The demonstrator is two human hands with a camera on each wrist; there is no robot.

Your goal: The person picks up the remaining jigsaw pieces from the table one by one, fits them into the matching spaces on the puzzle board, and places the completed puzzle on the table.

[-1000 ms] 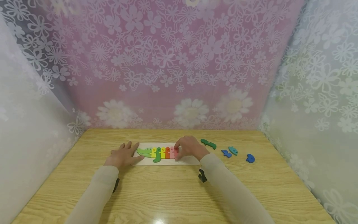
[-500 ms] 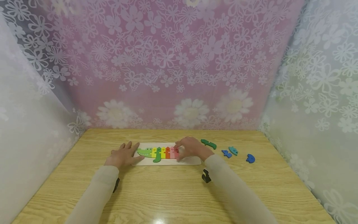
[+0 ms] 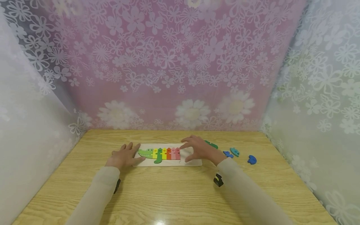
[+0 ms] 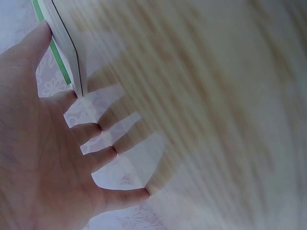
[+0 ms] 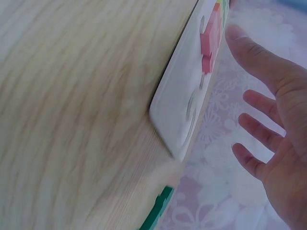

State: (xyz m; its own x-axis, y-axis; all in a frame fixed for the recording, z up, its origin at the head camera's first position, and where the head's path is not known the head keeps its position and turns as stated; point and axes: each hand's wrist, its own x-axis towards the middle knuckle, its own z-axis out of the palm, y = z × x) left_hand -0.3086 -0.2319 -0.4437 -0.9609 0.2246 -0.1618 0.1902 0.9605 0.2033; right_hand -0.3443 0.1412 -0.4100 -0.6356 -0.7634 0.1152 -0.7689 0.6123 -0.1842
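Observation:
A pale wooden puzzle board [image 3: 171,163] lies on the table, carrying a crocodile of coloured pieces. From the left run a green head [image 3: 145,152], yellow, green, orange and pink pieces [image 3: 176,153]. My left hand [image 3: 123,157] rests at the board's left end, fingers spread straight; in the left wrist view its thumb [image 4: 37,40] lies along the board's edge. Over the bare right part of the board is my right hand [image 3: 200,148], holding nothing. The right wrist view shows its fingers [image 5: 259,132] apart and an outlined recess beyond the pink pieces [image 5: 211,40].
Right of the board lie a dark green piece [image 3: 212,144], partly behind the right hand, a small blue piece [image 3: 228,154], a teal piece [image 3: 234,152] and a rounded blue piece [image 3: 252,159]. Flowered cloth [image 3: 168,115] hangs behind the wooden table [image 3: 163,193].
My right hand has left the last pink piece and moved right, its fingers spreading. That piece now shows fully in the row. The left hand stays in place.

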